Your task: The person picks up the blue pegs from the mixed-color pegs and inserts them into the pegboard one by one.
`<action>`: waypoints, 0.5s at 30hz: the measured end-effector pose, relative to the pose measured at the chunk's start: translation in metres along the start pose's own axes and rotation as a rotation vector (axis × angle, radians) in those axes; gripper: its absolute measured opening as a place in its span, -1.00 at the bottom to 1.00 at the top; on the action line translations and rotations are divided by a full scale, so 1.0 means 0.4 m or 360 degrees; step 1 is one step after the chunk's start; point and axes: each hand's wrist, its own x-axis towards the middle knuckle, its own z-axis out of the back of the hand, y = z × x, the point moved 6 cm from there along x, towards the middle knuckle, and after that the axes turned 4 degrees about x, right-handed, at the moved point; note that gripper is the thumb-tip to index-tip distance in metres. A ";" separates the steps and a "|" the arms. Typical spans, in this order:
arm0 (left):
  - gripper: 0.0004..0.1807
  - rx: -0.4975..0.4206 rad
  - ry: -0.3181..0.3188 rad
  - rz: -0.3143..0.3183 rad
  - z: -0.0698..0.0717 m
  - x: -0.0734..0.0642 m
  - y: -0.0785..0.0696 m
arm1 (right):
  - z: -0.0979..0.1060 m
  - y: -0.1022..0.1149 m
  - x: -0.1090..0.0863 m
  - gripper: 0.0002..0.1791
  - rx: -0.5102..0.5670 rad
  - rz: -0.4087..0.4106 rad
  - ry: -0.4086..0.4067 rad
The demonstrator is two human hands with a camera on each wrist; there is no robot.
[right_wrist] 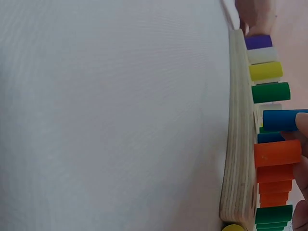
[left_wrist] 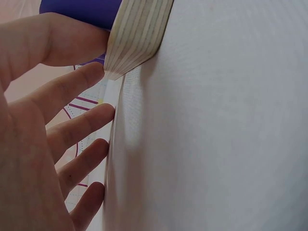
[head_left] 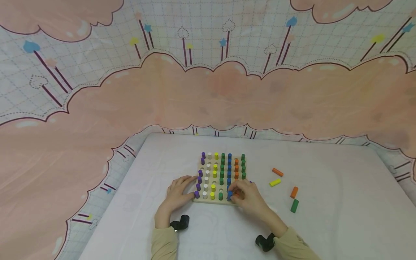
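Note:
A wooden pegboard (head_left: 208,202) carries rows of coloured pegs: purple, white, yellow, green, blue and orange. At its front edge my right hand (head_left: 250,198) pinches a blue peg (head_left: 229,195) between thumb and fingers. In the right wrist view that blue peg (right_wrist: 280,120) stands slightly off the board's face, beside an orange peg (right_wrist: 276,153) in the front row. My left hand (head_left: 177,193) rests at the board's left side with fingers spread. Its thumb touches the board's edge (left_wrist: 137,33) near a purple peg (left_wrist: 82,12) in the left wrist view.
To the right lie loose pegs: an orange one (head_left: 277,172), a yellow one (head_left: 274,182), another orange one (head_left: 294,192) and a green one (head_left: 294,206). A yellow peg (right_wrist: 233,227) shows beside the board in the right wrist view. A white cloth (head_left: 341,202) covers the table.

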 end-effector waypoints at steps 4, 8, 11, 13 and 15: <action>-0.33 -0.0011 -0.0004 0.0001 0.001 0.000 0.001 | -0.005 -0.002 -0.002 -0.78 -0.0057 0.0031 -0.0033; -0.33 -0.0018 -0.0007 -0.0002 0.001 -0.001 0.001 | -0.007 -0.001 -0.004 -0.77 -0.0103 0.0073 -0.0083; -0.33 -0.0018 -0.0006 -0.0006 0.002 -0.002 0.000 | -0.008 0.001 -0.005 -0.76 -0.0116 0.0099 -0.0104; -0.34 -0.0014 -0.0007 -0.0009 0.002 -0.001 0.000 | -0.009 0.001 -0.005 -0.77 -0.0111 0.0085 -0.0099; -0.34 -0.0013 -0.0007 -0.0011 0.002 -0.001 -0.001 | -0.009 0.000 -0.004 -0.77 -0.0106 0.0056 -0.0091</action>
